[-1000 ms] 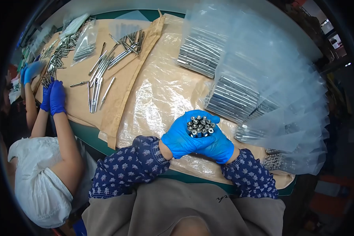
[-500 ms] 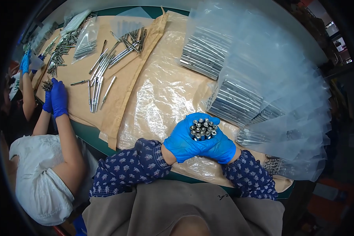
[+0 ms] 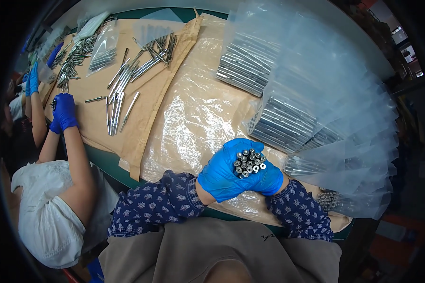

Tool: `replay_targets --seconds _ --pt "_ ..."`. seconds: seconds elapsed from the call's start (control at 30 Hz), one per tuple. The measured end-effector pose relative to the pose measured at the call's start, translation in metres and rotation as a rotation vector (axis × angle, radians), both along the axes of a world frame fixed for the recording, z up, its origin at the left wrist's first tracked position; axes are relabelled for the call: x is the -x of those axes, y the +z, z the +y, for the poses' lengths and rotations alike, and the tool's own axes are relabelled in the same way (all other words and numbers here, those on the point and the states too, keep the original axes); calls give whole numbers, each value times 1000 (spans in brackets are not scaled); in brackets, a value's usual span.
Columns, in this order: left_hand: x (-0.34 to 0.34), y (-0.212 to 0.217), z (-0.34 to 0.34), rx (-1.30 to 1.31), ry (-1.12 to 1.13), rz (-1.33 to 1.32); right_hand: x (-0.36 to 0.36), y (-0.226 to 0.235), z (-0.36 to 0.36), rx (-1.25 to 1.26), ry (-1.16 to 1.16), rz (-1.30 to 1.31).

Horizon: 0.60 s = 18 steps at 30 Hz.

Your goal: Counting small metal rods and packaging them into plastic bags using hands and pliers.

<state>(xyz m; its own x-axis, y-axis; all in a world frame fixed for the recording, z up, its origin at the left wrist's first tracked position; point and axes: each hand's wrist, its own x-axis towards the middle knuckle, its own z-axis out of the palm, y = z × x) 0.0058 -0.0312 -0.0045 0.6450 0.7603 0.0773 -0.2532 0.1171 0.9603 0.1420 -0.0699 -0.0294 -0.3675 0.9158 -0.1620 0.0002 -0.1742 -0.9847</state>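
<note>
A tight bundle of metal rods (image 3: 249, 162) stands on end between my hands, its round, hollow-looking tips turned up toward me. My left hand (image 3: 222, 172), in a blue glove, wraps the bundle from the left. From the right, my right hand (image 3: 270, 180), gloved the same way, closes round it. The lower lengths of the rods are hidden by the gloves. Beneath my hands lies a clear plastic sheet (image 3: 186, 113) over tan wrapping. Close to my right hand are clear bags of rods (image 3: 307, 165).
More bagged rods (image 3: 248, 63) fan out along the right side. Loose rods (image 3: 120, 85) lie on tan paper (image 3: 146, 101) to the left. Beside me, a co-worker's dark-blue gloved hands (image 3: 63, 113) hold small metal parts; another person's light-blue gloves (image 3: 33, 80) are farther off.
My hands and the bundle have shifted slightly right and down, and the rod tips have tilted. The neighbouring co-worker's hands have turned and closed round their parts.
</note>
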Motion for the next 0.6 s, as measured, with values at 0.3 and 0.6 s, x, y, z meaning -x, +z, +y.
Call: replay_targets --seconds 0.3,0.6 --pt "-2 0 0 -88 30 41 -1 -4 -2 118 -75 217" --pt "-2 -1 3 12 14 65 2 -4 -3 -126 -62 92"
